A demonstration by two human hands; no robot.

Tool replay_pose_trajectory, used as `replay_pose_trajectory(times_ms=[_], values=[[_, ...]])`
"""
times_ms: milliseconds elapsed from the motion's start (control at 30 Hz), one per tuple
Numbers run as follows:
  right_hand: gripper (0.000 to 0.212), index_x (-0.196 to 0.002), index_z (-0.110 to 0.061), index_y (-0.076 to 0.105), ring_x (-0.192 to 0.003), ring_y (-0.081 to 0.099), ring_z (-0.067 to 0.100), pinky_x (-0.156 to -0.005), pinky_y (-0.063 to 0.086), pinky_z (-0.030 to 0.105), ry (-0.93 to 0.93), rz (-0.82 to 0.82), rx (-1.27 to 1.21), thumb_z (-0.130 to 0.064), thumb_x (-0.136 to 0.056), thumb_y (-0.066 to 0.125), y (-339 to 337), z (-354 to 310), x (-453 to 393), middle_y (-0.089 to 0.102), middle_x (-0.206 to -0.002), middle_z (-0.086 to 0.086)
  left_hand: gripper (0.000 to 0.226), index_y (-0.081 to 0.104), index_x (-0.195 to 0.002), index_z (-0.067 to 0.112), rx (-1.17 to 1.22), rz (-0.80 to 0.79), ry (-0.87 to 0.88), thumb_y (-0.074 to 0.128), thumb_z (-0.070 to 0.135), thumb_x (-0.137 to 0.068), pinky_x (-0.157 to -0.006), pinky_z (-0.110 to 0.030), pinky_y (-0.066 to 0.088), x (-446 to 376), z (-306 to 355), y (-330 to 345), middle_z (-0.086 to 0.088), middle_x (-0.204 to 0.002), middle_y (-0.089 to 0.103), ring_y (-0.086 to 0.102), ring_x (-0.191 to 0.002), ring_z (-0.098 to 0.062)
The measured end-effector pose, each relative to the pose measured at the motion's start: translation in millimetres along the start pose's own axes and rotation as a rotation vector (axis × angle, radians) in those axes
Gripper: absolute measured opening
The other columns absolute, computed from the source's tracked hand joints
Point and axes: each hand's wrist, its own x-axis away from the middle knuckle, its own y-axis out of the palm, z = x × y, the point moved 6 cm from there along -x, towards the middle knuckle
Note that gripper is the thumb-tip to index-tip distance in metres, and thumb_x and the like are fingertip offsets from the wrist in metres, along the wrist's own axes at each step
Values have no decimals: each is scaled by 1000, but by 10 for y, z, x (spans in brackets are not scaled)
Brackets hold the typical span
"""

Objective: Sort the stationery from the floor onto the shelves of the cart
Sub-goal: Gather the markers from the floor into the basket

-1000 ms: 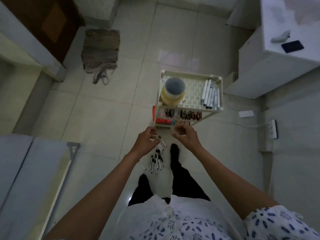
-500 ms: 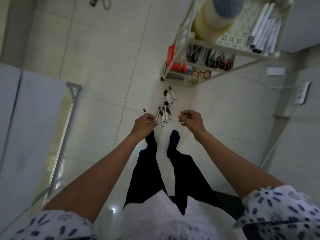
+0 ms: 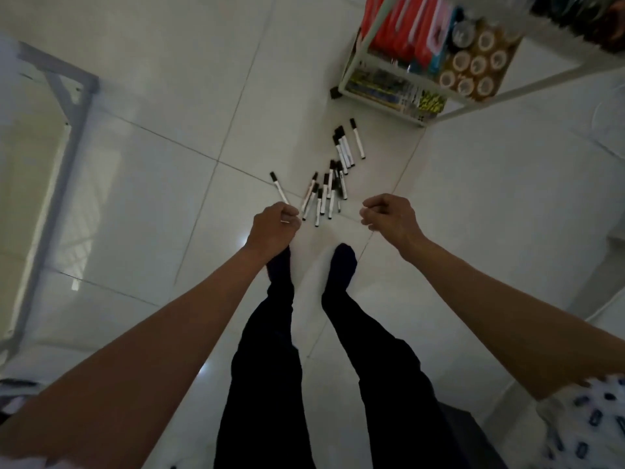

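Curled at frame centre, the left hand [image 3: 275,225] pinches something thin and pale, likely a marker end; I cannot tell for sure. To its right, black-capped markers [image 3: 329,184] lie scattered on the floor tiles [image 3: 152,164]. The right hand [image 3: 389,216] is fisted, apparently empty. At upper right, the cart [image 3: 351,62] already holds tape rolls [image 3: 473,67] and red packs [image 3: 399,25]. The markers remain, so sorting looks partly done.

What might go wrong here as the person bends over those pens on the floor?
The black-capped white marker pens lie loose on the glossy white tiled floor, just ahead of the dark-socked feet; a step forward could roll or crush one. The left hand overlaps one pen's end, so a hasty grab may scatter the others.
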Motion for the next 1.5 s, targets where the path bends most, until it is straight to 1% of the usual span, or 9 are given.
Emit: replay_pose_trajectory(times_ms=[133, 400, 533, 667, 900, 1133, 1300, 1400, 1500], values=[[24, -108, 3, 67, -89, 69, 31, -86, 57, 41, 22, 53, -7, -4, -86, 72, 118, 501, -754, 70, -97, 25, 16, 70, -104, 15, -16, 14, 14, 61, 16, -91, -67, 2, 41, -642, -479, 486, 1, -104, 71, 65, -92, -9], [18, -102, -5, 71, -94, 70, 33, -90, 56, 49, -136, 169, 29, -8, -84, 71, 482, 1096, -2275, 72, -95, 20, 7, 68, -96, 21, -112, -24, 153, 64, 18, -91, -71, -1, 44, -1957, -1142, 1166, 8, -93, 70, 63, -78, 1], [17, -99, -11, 72, -86, 71, 19, -87, 58, 39, -215, 258, 44, -10, -82, 68, 699, 1327, -2812, 74, -89, 6, 10, 68, -99, 15, -193, 14, 263, 61, 13, -91, -74, -20, 52, -2483, -1294, 1317, 4, -88, 69, 64, -74, -7], [13, -96, -16, 69, -75, 65, 6, -78, 57, 27, -375, 318, 137, -15, -83, 65, 797, 1421, -3171, 68, -82, -7, 11, 65, -100, 8, -396, 33, 573, 56, 13, -94, -70, -38, 55, -2769, -1263, 1457, -4, -86, 69, 65, -76, -20], [22, -104, -14, 56, -83, 52, 10, -74, 49, 28, -940, 440, 469, -25, -88, 67, 247, 821, -3877, 53, -100, 1, 12, 60, -98, 13, -682, 35, 1073, 54, 22, -96, -58, -37, 50, -3269, -804, 1704, -1, -84, 64, 61, -68, -22], [69, -118, -7, 49, -97, 53, 24, -80, 46, 32, -927, 547, 869, -69, -87, 53, 112, 724, -4309, 51, -111, 10, 15, 59, -98, 12, -1035, -11, 1379, 50, 24, -99, -57, -36, 48, -3734, -237, 1542, -4, -84, 62, 58, -65, -23], [104, -127, -7, 41, -112, 46, 28, -92, 45, 40, -606, 291, 1015, -93, -68, 43, 355, 878, -4188, 44, -121, 13, 18, 57, -103, 14, -1204, 5, 1268, 46, 28, -97, -67, -39, 53, -3560, -34, 1324, -6, -94, 65, 63, -77, -28], [104, -138, -1, 34, -119, 45, 31, -95, 43, 38, -536, 254, 996, -79, -74, 59, 502, 816, -4114, 42, -131, 18, 18, 60, -100, 10, -995, 101, 958, 53, 25, -93, -74, -42, 55, -3515, -142, 1189, -9, -92, 69, 65, -83, -29], [84, -129, 1, 37, -104, 50, 27, -77, 41, 32, -594, 278, 987, -59, -80, 69, 646, 753, -4157, 47, -124, 19, 13, 62, -93, 13, -857, 76, 738, 59, 25, -90, -76, -37, 56, -3579, -431, 1161, -5, -91, 70, 66, -83, -25]])
